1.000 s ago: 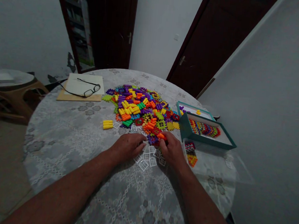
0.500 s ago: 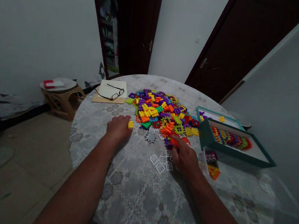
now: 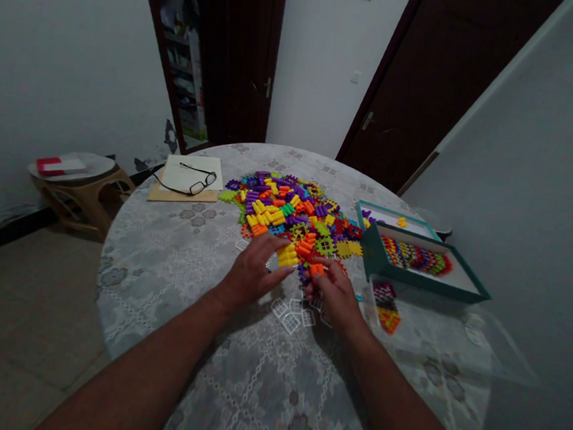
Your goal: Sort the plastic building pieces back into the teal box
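Between the thumb and fingers of my left hand (image 3: 254, 271) is a yellow building block (image 3: 287, 255) with rounded ridges. My right hand (image 3: 333, 289) pinches a smaller orange block (image 3: 316, 270) a short way to the right of it. The two blocks are close together but apart. Just beyond both hands spreads a heap of colourful plastic building pieces (image 3: 287, 208), some ridged, some flat with toothed edges. Several white window-grid pieces (image 3: 291, 322) lie on the tablecloth below my hands.
Eyeglasses (image 3: 197, 187) rest on paper (image 3: 174, 170) at the back left. To the right stand a teal box (image 3: 374, 249) with rows of coloured pieces and a clear plastic container (image 3: 428, 321). A stool (image 3: 82, 190) stands left of the round table (image 3: 160, 284).
My left hand has come right and turned, showing the yellow block. My right hand has drawn the orange block off the heap's edge towards it. The camera view has shifted right.
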{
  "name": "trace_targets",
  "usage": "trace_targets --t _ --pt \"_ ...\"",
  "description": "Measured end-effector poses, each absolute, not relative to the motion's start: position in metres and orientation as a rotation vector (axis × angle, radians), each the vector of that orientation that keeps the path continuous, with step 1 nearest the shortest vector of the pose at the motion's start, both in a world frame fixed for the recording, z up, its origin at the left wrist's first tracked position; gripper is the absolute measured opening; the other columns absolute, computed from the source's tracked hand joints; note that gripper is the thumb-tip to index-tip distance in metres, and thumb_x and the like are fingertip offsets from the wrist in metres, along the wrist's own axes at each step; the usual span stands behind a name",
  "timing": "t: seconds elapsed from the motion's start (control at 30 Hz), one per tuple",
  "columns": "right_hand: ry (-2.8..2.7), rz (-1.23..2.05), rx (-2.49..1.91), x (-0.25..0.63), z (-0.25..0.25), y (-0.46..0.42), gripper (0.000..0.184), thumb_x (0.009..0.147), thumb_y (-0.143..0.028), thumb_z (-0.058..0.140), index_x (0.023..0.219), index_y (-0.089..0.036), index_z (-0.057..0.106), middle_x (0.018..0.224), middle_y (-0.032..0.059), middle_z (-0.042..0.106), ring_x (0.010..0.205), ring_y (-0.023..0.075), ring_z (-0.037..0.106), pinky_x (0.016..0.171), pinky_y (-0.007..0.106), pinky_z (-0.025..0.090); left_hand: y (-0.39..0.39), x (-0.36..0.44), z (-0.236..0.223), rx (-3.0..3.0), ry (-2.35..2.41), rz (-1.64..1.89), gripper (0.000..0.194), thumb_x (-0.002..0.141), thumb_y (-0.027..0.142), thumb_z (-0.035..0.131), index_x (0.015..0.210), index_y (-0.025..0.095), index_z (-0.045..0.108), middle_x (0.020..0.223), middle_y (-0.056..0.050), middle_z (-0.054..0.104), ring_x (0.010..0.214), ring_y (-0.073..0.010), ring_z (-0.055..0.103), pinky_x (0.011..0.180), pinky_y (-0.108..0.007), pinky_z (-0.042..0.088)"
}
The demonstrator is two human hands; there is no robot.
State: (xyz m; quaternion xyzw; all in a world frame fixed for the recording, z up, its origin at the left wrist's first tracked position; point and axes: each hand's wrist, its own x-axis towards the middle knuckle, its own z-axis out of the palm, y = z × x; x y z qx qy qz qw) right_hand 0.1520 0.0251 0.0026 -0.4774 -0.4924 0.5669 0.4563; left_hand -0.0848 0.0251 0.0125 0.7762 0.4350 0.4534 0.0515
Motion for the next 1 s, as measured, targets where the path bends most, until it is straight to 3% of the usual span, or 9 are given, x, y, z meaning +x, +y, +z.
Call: trace_targets --t 0.13,0.27,0.37,0.57,0.67,0.77,0.83,1.0 --pt "-1.143 1.620 -1.030 0.147 0.002 0.022 0.055 0.088 -0.055 0.080 0.134 -0.026 0.068 0.109 0.0079 0.077 0.081 0.0227 0.073 0.067 0.036 0.062 0.023 -0.057 -0.010 2.402 1.165 1.294 0.054 0.099 0.044 0.082 0.146 0.023 0.063 0.134 -0.015 0.075 0.126 -0.0329 0.071 0.109 -0.052 0.058" --pt "-1.419 1.333 -1.133 0.145 0.000 0.020 0.045 0.090 -0.044 0.082 0.131 -0.028 0.075 0.122 0.0080 0.077 0.103 0.0270 0.074 0.089 0.042 0.062 0.026 -0.051 -0.019 2.428 1.057 1.248 0.062 0.098 0.045 0.083 0.150 0.024 0.058 0.133 -0.014 0.075 0.123 -0.0323 0.072 0.108 -0.051 0.059" --pt "-1.515 1.100 -1.197 0.150 0.002 0.023 0.048 0.091 -0.040 0.077 0.137 -0.029 0.071 0.133 0.0086 0.075 0.116 0.0288 0.072 0.102 0.045 0.059 0.027 -0.054 -0.021 2.464 1.082 1.260 0.069 0.096 0.048 0.085 0.153 0.023 0.056 0.135 -0.015 0.075 0.125 -0.0335 0.071 0.109 -0.052 0.059" --pt "-1.950 0.628 -1.214 0.164 0.021 0.041 0.024 0.102 -0.036 0.065 0.123 -0.025 0.071 0.121 0.0099 0.077 0.114 0.0286 0.073 0.105 0.045 0.057 0.034 -0.062 -0.027 2.506 1.293 1.114 0.024 0.103 0.026 0.070 0.126 0.021 0.071 0.122 -0.013 0.078 0.118 -0.0308 0.072 0.106 -0.049 0.059" --pt "-2.211 0.427 -1.074 0.160 0.027 0.058 0.022 0.103 -0.025 0.062 0.124 -0.023 0.069 0.142 0.0151 0.071 0.139 0.0292 0.064 0.119 0.047 0.050 0.036 -0.062 -0.027 2.517 1.317 1.043 0.018 0.101 0.023 0.068 0.119 0.020 0.073 0.114 -0.013 0.079 0.111 -0.0307 0.073 0.101 -0.048 0.059" --pt "-2.399 0.320 -1.097 0.150 0.030 0.076 0.025 0.102 -0.017 0.062 0.127 -0.018 0.067 0.167 0.0232 0.051 0.155 0.0320 0.051 0.124 0.048 0.047 0.036 -0.062 -0.026 2.500 1.328 1.012 0.016 0.100 0.021 0.066 0.114 0.021 0.074 0.109 -0.012 0.078 0.106 -0.0294 0.072 0.098 -0.046 0.059" --pt "-2.526 0.284 -1.176 0.142 0.033 0.084 0.029 0.102 -0.014 0.063 0.130 -0.016 0.066 0.171 0.0249 0.045 0.152 0.0330 0.054 0.120 0.047 0.049 0.035 -0.062 -0.024 2.486 1.340 1.001 0.016 0.099 0.020 0.064 0.112 0.021 0.074 0.106 -0.011 0.077 0.105 -0.0288 0.072 0.097 -0.045 0.058" --pt "-2.702 0.231 -1.304 0.133 0.036 0.084 0.025 0.106 -0.020 0.062 0.131 -0.018 0.067 0.139 0.0161 0.067 0.125 0.0282 0.068 0.105 0.038 0.055 0.035 -0.062 -0.021 2.470 1.370 0.949 0.013 0.099 0.019 0.063 0.106 0.022 0.074 0.101 -0.009 0.076 0.099 -0.0273 0.071 0.093 -0.042 0.057"
